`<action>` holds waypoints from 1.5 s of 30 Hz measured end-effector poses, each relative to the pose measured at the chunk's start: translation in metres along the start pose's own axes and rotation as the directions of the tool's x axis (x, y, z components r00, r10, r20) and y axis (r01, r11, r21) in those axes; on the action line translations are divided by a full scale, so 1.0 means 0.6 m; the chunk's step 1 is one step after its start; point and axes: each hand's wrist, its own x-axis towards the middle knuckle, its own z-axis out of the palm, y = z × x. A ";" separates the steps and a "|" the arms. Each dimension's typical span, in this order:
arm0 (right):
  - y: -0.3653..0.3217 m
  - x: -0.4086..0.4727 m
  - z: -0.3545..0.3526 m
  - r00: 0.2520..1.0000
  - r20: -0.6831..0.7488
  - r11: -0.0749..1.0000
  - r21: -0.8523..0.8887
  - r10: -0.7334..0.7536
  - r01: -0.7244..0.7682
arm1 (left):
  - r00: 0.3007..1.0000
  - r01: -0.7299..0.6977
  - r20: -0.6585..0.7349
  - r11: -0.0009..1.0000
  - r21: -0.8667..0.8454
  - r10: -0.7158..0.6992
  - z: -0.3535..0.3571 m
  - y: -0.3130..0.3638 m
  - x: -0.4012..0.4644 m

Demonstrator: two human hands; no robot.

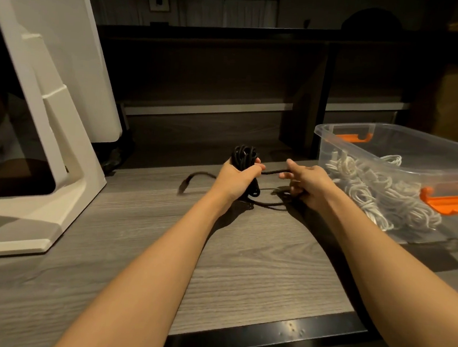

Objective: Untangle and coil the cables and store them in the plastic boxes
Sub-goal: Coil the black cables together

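My left hand [238, 178] grips a black cable coil [244, 155] held upright above the wooden table [139, 237]. A loose end of that cable [194, 180] trails left on the table, blurred. My right hand [306, 183] holds the black strand that runs from the coil; its lower fingers curl round the strand while the index finger and thumb point left. More of the black cable loops on the table under both hands. To the right stands a clear plastic box [345, 133] with orange latches [452, 202], holding several coiled white cables [373, 191].
A white monitor on a white stand [49, 130] fills the left side of the table. Dark shelving [229, 90] runs along the back. A black strip [263, 334] edges the table's front.
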 end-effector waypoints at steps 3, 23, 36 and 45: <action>0.009 0.009 -0.004 0.958 -0.085 0.855 -0.478 -0.273 0.201 | 0.994 -0.077 0.098 0.953 0.292 0.051 0.007 0.003 -0.003; -0.004 -0.003 -0.012 0.950 0.298 0.985 0.114 0.092 -0.131 | 0.948 0.317 -0.079 0.941 0.122 -0.309 -0.015 0.002 0.005; 0.013 0.016 -0.005 0.907 0.203 0.221 -0.929 -0.370 0.298 | 0.952 0.305 0.008 0.940 -0.157 -0.307 -0.018 0.016 -0.005; -0.001 0.010 -0.024 0.845 0.463 0.453 -0.713 -0.268 0.535 | 0.967 0.248 -0.128 0.937 0.247 -0.222 -0.043 0.011 0.000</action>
